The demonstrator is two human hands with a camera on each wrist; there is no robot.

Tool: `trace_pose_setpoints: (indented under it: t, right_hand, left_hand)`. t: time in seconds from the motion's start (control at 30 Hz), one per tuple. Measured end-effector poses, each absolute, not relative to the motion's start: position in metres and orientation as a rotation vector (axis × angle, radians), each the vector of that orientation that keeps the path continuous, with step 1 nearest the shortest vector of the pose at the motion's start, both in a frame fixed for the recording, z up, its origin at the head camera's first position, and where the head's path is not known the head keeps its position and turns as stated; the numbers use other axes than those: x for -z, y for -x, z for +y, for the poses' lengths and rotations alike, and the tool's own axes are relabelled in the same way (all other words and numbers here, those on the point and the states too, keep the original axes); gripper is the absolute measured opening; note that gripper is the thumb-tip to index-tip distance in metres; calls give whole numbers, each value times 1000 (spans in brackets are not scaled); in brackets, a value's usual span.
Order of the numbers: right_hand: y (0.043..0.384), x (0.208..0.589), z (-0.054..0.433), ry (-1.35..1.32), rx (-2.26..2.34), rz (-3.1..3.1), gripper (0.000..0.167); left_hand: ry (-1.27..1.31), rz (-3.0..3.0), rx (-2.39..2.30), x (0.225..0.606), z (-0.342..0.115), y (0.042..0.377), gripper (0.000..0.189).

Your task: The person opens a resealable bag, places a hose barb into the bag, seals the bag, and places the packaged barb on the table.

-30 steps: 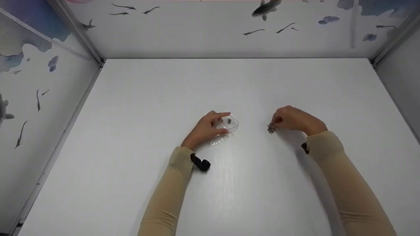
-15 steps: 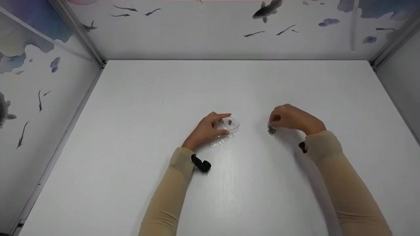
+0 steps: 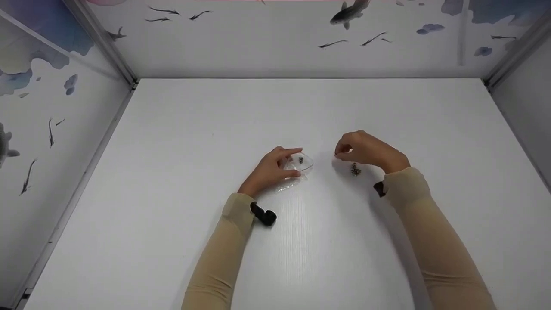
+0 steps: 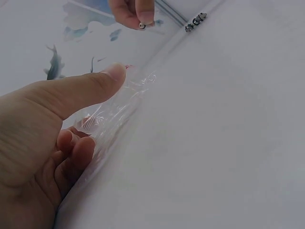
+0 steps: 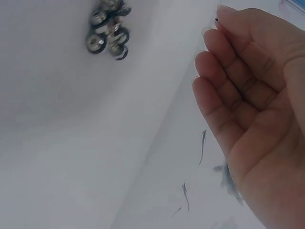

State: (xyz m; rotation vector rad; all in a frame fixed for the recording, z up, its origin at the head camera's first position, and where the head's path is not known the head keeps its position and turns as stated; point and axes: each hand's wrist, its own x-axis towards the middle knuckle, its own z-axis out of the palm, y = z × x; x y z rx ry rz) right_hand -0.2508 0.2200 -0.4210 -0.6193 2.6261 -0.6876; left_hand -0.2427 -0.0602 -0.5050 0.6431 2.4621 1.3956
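Left hand (image 3: 271,170) grips a small clear plastic bag (image 3: 306,164), thumb wide, probably so it gapes; right of it, right hand (image 3: 366,148) pinches a tiny round silvery bead (image 4: 142,26) near more shiny beads (image 3: 355,169).

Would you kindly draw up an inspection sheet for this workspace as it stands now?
Surface: white table, with a tiny dark speck.
Job's things: clear plastic bag; cluster of small shiny pieces on the table; a few dark pieces seen in or through the bag.
Clutter: nothing seen.
Left hand: holds the bag with its mouth open.
Right hand: fingers pinch one small round piece, apart from the bag.
Cables: nothing seen.
Surroundings: fish-printed panels, metal framing.
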Motion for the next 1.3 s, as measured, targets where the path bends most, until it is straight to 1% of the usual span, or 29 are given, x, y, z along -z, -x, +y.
trace_pose_setpoints:
  t: [0.4, 0.7, 1.0, 1.3]
  right_hand:
    - [253, 423, 182, 758, 741, 2631, 12]
    - [254, 428, 165, 863, 762, 2625, 13]
    - [255, 431, 160, 881, 773, 2617, 16]
    - [254, 431, 168, 856, 741, 2615, 16]
  left_hand:
    - [-642, 2450, -1402, 504, -60, 243, 65]
    - [-677, 2464, -1395, 504, -61, 244, 64]
    - [-674, 2459, -1406, 505, -61, 244, 63]
    - [-680, 2472, -1403, 505, -60, 243, 61]
